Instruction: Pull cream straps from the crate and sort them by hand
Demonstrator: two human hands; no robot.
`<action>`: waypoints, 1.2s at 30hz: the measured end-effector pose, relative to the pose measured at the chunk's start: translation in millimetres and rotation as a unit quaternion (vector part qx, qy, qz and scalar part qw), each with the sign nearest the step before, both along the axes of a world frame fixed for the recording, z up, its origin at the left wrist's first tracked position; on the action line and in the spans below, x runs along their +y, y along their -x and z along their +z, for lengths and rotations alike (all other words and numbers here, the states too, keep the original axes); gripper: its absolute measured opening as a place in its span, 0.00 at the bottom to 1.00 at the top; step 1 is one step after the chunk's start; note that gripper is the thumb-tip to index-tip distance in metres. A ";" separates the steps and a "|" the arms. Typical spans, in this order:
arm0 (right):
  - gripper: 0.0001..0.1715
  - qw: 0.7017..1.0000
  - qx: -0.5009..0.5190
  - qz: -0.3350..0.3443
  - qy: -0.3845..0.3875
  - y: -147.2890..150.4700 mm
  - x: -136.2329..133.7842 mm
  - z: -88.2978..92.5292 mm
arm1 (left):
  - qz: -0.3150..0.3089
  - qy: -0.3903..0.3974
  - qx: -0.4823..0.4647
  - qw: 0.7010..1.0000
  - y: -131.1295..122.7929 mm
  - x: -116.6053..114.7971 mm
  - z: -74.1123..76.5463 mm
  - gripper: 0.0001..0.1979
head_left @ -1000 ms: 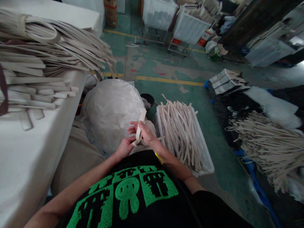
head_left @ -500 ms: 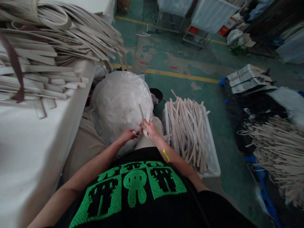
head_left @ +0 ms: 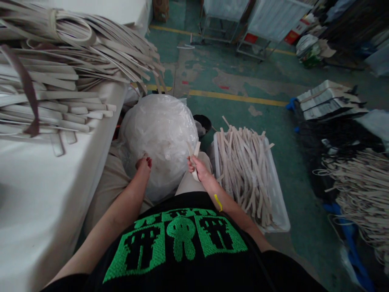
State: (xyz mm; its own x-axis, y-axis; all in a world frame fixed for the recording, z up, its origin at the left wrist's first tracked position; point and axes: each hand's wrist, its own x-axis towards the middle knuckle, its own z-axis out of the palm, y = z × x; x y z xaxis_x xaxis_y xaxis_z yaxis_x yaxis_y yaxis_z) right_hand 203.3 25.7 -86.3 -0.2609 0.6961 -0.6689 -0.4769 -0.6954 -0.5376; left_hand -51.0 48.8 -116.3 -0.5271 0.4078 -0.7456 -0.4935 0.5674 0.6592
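The person's right hand (head_left: pixel 199 167) is closed around a pale strap (head_left: pixel 197 148), held above the thigh in front of the body. The strap is doubled: its two ends spread in a narrow V pointing away from the person, the bend below the fist toward the lap, so its long axis runs roughly fore and aft. The left hand (head_left: pixel 144 163) is well apart, in front of a large clear plastic bag (head_left: pixel 161 129), fingers curled; whether it grips anything cannot be told.

Beside the right forearm, a white bin (head_left: pixel 283 217) holds many similar straps (head_left: pixel 243 170). On the left, a white table (head_left: pixel 27 182) bears bundled straps (head_left: pixel 118 48). The worn green floor (head_left: pixel 221 75) carries yellow lines (head_left: pixel 237 97); white containers (head_left: pixel 226 9) stand on metal frames beyond. The held strap is flat, narrow and cream-coloured.
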 end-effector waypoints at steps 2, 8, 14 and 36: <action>0.16 1.000 0.001 -0.002 -0.001 -0.6 1.7 0.4 | -0.009 -0.001 0.022 1.000 -5.3 0.9 7.6 0.13; 0.18 0.999 -0.027 -0.009 -0.024 -2.4 2.6 8.9 | -0.151 -0.087 0.021 0.985 -36.0 -16.6 49.3 0.11; 0.31 0.961 -0.086 0.217 -0.146 0.0 -1.8 33.4 | -0.507 -0.166 0.118 0.838 -40.4 -80.0 87.6 0.14; 0.17 0.802 -0.310 0.356 -0.366 62.5 23.5 105.9 | -0.362 -0.276 -0.018 0.890 -34.4 -77.7 96.4 0.25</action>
State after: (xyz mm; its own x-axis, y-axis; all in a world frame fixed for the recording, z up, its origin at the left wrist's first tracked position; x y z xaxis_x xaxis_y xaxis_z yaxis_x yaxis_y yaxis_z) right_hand 140.9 49.2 19.6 -0.5422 0.7833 -0.3042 0.4177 -0.0630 -0.9064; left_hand -16.6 -28.9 -19.8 0.0440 0.9402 -0.3377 -0.1564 0.3403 0.9272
